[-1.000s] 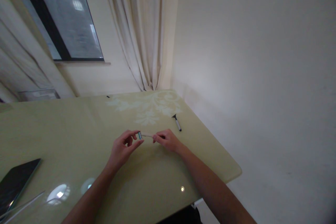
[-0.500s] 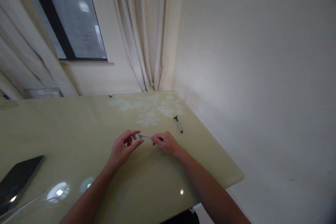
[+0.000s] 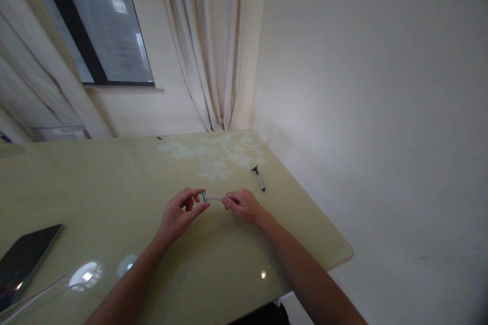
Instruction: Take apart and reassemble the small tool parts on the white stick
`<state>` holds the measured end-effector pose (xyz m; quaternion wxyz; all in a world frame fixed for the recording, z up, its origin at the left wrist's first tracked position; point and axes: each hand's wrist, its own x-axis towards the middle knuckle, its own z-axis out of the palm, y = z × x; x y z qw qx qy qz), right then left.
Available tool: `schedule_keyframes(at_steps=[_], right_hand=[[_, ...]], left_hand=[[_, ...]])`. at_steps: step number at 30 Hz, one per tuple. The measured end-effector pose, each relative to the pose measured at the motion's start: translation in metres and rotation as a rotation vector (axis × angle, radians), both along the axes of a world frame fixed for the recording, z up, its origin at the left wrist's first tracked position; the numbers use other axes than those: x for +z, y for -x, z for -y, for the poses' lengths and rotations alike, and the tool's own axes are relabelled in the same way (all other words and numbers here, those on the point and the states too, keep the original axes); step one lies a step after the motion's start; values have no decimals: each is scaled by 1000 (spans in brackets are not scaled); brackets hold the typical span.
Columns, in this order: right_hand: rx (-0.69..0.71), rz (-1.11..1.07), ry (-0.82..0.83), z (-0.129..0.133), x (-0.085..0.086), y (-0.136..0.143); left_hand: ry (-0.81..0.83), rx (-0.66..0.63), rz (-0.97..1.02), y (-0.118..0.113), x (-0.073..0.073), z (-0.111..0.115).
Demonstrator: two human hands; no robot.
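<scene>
A thin razor (image 3: 215, 199) with a pale handle and a small teal-and-dark head is held just above the table between my hands. My left hand (image 3: 183, 212) pinches the razor's head at its two ends between thumb and index finger. Around the handle my right hand (image 3: 242, 205) is closed, hiding the handle's far end. Beyond my right hand lies a second razor (image 3: 260, 181), with a black head and a grey-and-black handle, touched by neither hand.
The pale green glossy table (image 3: 95, 177) has a rounded corner at right, beside a plain wall (image 3: 373, 111). A dark tablet-like device (image 3: 28, 254) lies at left. Near the back edge is a tiny black piece (image 3: 159, 138). Curtains (image 3: 217, 51) hang behind.
The razor's head has turned slightly more upright in my left fingers. My right hand has shifted a little to the right, and more of the handle shows. The second razor stays put.
</scene>
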<state>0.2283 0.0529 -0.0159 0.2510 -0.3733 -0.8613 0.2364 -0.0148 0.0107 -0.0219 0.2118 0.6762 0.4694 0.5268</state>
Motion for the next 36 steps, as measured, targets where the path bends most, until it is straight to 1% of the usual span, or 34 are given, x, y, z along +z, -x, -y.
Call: schedule_keyframes(at_steps=[2, 7, 12, 16, 22, 27, 32, 36], right_hand=[[20, 7, 1, 0, 0, 1], [-46, 59, 18, -3, -1, -3], [25, 38, 71, -2, 0, -2], [-18, 48, 32, -3, 1, -4], [25, 26, 58, 0, 3, -2], [-37, 62, 20, -2, 2, -4], [9, 36, 38, -1, 2, -3], [-53, 69, 28, -2, 3, -5]], left_hand=[[-8, -9, -8, 0, 0, 0], [-27, -5, -28, 1, -1, 0], [-48, -27, -44, 3, -1, 1], [-59, -32, -44, 1, 1, 2], [-86, -46, -48, -2, 4, 4], [-87, -44, -61, -1, 4, 4], [-97, -47, -82, -1, 3, 4], [-123, -45, -109, -1, 3, 3]])
